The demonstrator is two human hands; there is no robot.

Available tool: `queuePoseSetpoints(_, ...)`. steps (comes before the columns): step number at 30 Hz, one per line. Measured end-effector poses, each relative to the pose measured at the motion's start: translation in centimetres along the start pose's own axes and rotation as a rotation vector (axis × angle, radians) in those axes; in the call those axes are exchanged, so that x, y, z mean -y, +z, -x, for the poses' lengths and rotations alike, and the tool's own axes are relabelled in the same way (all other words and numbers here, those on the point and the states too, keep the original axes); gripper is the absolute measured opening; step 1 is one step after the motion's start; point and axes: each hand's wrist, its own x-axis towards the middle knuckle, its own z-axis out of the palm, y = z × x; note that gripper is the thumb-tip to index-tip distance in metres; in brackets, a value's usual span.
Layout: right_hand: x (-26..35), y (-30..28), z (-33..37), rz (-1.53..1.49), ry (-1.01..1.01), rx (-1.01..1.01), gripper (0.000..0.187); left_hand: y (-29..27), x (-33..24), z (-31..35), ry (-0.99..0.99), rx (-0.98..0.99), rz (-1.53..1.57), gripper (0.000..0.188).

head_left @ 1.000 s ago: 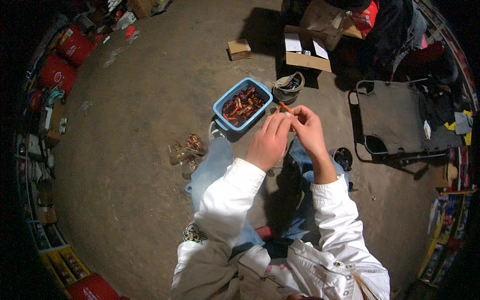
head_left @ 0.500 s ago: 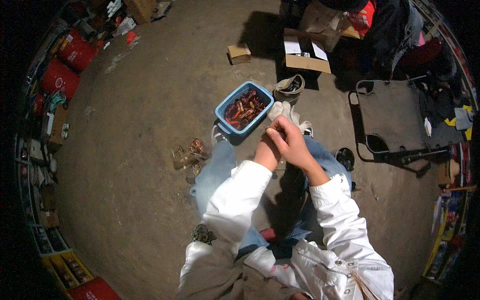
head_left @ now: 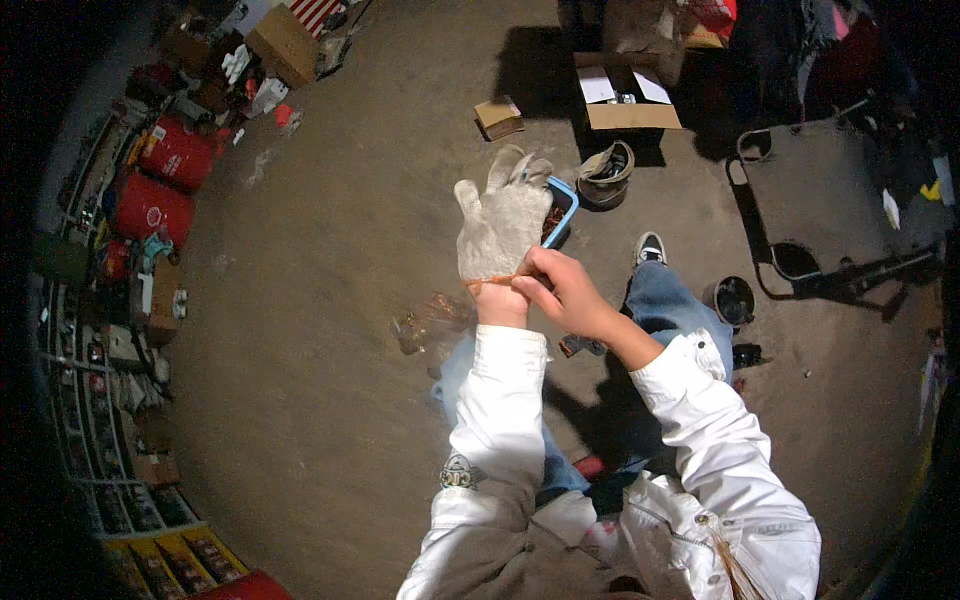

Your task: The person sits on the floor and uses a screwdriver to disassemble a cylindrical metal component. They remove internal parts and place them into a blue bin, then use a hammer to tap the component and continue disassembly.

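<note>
- In the head view, I see the left hand raised in a pale knit glove, with its thumb well apart and its fingers spread, slightly bent; I can make out nothing gripped in them.
- My right hand pinches the glove's orange-edged cuff at the left wrist, its thumb and fingers drawn together on the hem.
- The glove covers the left hand down to the wrist, above the white sleeve.
- Behind the glove I get a partly hidden blue tub with dark reddish contents, on the concrete floor.
- Just right of the tub stands a bucket; a cardboard box sits beyond it.
- A dark folding cot stands well off to the right.
</note>
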Motion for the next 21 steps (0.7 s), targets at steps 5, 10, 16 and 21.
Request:
queuePoseSetpoints(5, 0.1, 0.5, 0.4, -0.076, -0.055, 0.011, 0.017, 0.4, 0.1, 0.1, -0.012, 0.009, -0.024, 0.046)
queuePoseSetpoints(10, 0.5, 1.3, 1.0, -0.118, -0.07, -0.062, 0.017, 0.8, 0.0, -0.3, 0.004, 0.027, -0.118, 0.049)
queuePoseSetpoints(16, 0.8, 1.2, 1.3, -0.283, 0.079, -0.054, 0.023, 1.2, 0.4, -0.8, 0.02, 0.038, -0.209, 0.053)
queuePoseSetpoints(21, 0.3, 1.0, 0.6, -0.387, 0.181, -0.139, 0.029, 1.6, 0.7, -1.0, 0.037, 0.042, -0.286, 0.057)
